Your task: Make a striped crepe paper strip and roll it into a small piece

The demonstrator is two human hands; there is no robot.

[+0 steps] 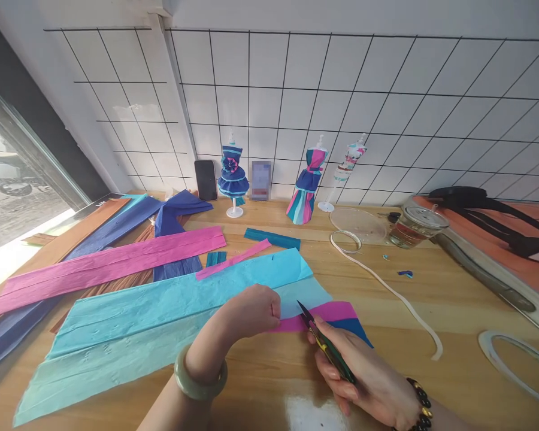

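My left hand (256,308) is curled closed at the left end of a pink and dark blue fabric strip (336,311), seemingly gripping its pink edge; the fingertips are hidden. In my right hand (357,365) I hold a pair of thread snips (326,344), its dark pointed blades angled up and left over the pink part. Beneath and behind my left hand spreads a wide light blue fabric piece (161,305), paler along its near side. A narrow pink strip (233,259) and a teal strip (272,237) lie just beyond it.
A long pink strip (112,257) and blue fabric (175,221) are piled left. Small dress forms in a blue dress (232,170) and a striped dress (309,185) stand by the tiled wall, near a phone (205,179). White tape (395,293) and a lidded cup (415,226) are right.
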